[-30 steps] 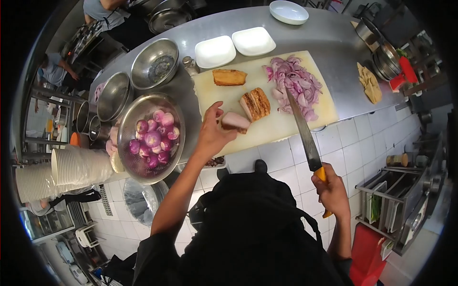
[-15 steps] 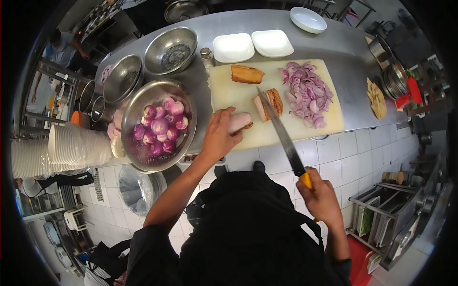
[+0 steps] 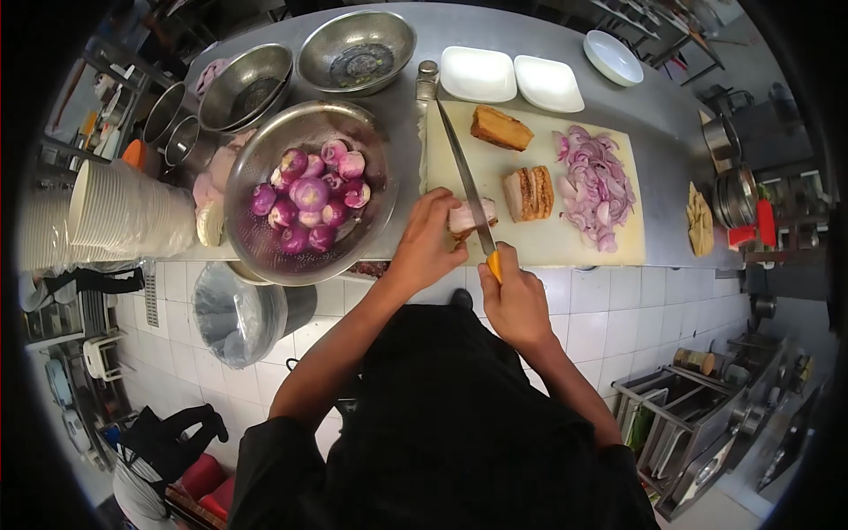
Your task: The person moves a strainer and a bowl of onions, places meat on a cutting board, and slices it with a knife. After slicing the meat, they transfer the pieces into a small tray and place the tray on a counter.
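Colander [image 3: 362, 234] blocking left, board [image 3: 530, 244] open right of knife [image 3: 468, 172]

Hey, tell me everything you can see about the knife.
The knife has a long, narrow blade that looks like grey metal and tapers toward the tip, and a yellow handle, mostly hidden in the right hand. It slants over the cutting board, pointing away from the person and to the left, with its tip near the shaker. The blade crosses the piece of meat that the left hand holds; whether it has cut in, I can't tell.
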`<state>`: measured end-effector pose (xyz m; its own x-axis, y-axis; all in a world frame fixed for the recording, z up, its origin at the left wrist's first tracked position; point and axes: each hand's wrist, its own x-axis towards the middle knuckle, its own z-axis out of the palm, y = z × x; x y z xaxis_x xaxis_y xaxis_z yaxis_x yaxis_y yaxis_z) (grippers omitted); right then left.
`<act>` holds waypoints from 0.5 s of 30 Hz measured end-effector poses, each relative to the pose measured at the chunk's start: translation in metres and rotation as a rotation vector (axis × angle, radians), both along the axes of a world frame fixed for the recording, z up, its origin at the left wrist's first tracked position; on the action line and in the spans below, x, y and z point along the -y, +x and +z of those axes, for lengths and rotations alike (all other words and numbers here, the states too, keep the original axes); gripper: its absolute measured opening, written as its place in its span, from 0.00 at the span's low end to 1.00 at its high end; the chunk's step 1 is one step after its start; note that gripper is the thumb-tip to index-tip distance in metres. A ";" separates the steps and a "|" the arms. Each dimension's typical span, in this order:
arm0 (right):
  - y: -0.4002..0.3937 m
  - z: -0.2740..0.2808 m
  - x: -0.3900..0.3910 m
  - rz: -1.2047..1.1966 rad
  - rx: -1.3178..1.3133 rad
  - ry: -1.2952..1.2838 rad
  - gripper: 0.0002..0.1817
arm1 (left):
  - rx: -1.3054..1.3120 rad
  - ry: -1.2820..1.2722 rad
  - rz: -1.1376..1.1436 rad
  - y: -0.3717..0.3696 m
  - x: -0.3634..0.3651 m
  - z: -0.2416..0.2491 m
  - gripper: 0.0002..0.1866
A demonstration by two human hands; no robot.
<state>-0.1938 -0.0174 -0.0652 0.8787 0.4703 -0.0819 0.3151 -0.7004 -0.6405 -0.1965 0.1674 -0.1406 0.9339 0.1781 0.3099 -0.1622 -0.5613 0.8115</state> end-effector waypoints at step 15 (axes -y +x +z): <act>-0.019 0.037 0.023 0.004 -0.200 -0.224 0.17 | 0.074 -0.066 -0.029 0.012 -0.001 -0.012 0.27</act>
<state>-0.2126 -0.0400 -0.0283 0.8328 0.4245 -0.3553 0.2012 -0.8300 -0.5201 -0.1842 0.1685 -0.1527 0.9139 0.1734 0.3669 -0.2387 -0.5015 0.8316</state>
